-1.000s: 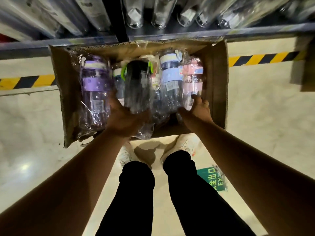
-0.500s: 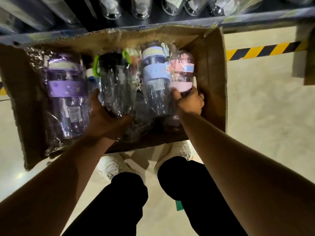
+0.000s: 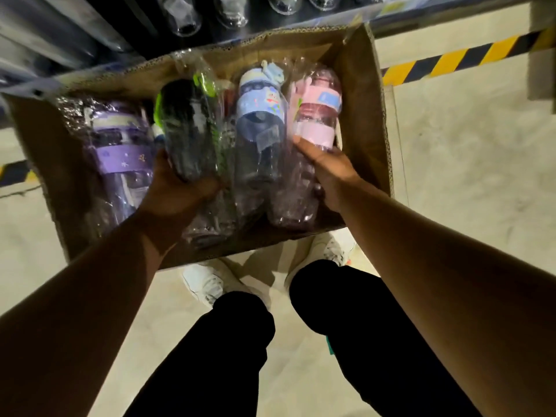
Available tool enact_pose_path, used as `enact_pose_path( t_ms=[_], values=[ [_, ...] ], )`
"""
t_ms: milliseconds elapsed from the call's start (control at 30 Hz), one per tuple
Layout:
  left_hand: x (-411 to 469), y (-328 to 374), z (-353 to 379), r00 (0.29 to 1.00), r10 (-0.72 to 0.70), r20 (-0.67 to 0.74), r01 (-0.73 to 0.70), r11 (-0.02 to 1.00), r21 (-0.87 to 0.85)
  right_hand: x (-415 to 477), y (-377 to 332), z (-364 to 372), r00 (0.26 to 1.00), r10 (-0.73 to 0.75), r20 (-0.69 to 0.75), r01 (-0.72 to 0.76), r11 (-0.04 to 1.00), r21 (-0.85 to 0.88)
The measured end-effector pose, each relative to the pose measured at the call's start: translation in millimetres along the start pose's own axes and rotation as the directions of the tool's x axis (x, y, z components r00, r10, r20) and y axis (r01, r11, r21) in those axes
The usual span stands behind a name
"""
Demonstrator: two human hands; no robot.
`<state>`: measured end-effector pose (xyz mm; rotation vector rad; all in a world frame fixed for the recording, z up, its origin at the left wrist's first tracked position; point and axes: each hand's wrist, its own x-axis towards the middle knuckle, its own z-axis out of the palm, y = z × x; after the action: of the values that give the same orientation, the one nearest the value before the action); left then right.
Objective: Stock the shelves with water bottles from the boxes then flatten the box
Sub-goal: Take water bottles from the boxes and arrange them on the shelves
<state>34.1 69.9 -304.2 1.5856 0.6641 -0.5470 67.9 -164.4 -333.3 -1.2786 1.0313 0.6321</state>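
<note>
One cardboard box (image 3: 361, 94). Four wrapped bottles can be counted inside: purple bottle (image 3: 120, 152), black bottle (image 3: 186, 130), blue bottle (image 3: 258, 115), pink bottle (image 3: 319, 115); any between are unclear. Two white shoes (image 3: 207, 281).

Rough brown corrugated cardboard forms the box (image 3: 364, 115), where glossy, crinkled clear plastic film (image 3: 192, 64) wraps translucent plastic water bottles (image 3: 258, 130); the pale floor (image 3: 466, 176) looks smooth and matt, the shelf (image 3: 421, 13) edge dull metal.

Dim overhead light: pale floor (image 3: 466, 176) brightest at right, forearms (image 3: 90, 296) and trousers (image 3: 210, 356) in deep shadow. Glare glints on plastic-wrapped bottles (image 3: 258, 139), softly blurred; frame edges bow.
</note>
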Motion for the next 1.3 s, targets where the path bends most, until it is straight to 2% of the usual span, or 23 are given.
enact_pose_path(
  t_ms=[133,200,300,400,500,600,700,833,1000,1167,1300],
  values=[
    [-31.3,26.9,-7.4,0.999,-0.003,-0.036,0.003,1.000,0.013,-44.4,-23.3,-2.5,0.980,-0.200,0.024,0.201,0.978,-0.055],
    [-54.2,48.9,-9.7,0.999,-0.026,-0.040,0.027,0.999,0.036,-76.0,-41.4,-0.7,0.961,-0.270,0.055,0.272,0.962,-0.019],
    [-99.1,97.3,-4.9,0.999,-0.032,0.004,0.032,0.999,0.005,-139.5,-72.5,1.6,0.951,-0.274,0.145,0.263,0.961,0.091],
    [-155.9,160.8,0.5,0.996,0.034,0.086,-0.036,0.999,0.027,-215.1,-108.1,-1.6,0.930,-0.320,0.182,0.292,0.942,0.167],
    [-213.8,227.8,6.7,0.974,0.118,0.195,-0.133,0.989,0.065,-295.0,-146.5,-16.0,0.911,-0.346,0.226,0.313,0.934,0.170],
    [-276.3,299.8,11.0,0.951,0.147,0.271,-0.152,0.988,0.000,-383.7,-191.0,-41.2,0.896,-0.399,0.193,0.366,0.912,0.186],
    [-336.2,359.7,17.5,0.932,0.221,0.289,-0.241,0.970,0.037,-471.3,-230.8,-67.8,0.869,-0.463,0.171,0.432,0.881,0.191],
    [-417.0,431.4,49.8,0.860,0.352,0.369,-0.377,0.926,-0.006,-562.6,-269.1,-116.7,0.792,-0.600,0.110,0.562,0.788,0.252],
    [-499.3,487.8,115.6,0.774,0.493,0.398,-0.507,0.858,-0.077,-645.8,-302.1,-192.9,0.661,-0.749,0.050,0.705,0.643,0.301],
    [-572.9,525.5,202.2,0.709,0.594,0.381,-0.600,0.791,-0.116,-702.3,-331.4,-289.3,0.572,-0.820,0.005,0.784,0.549,0.291],
    [-619.8,569.2,268.5,0.627,0.688,0.364,-0.686,0.710,-0.160,-746.5,-370.3,-364.0,0.464,-0.885,-0.016,0.851,0.441,0.285]
  ],
)
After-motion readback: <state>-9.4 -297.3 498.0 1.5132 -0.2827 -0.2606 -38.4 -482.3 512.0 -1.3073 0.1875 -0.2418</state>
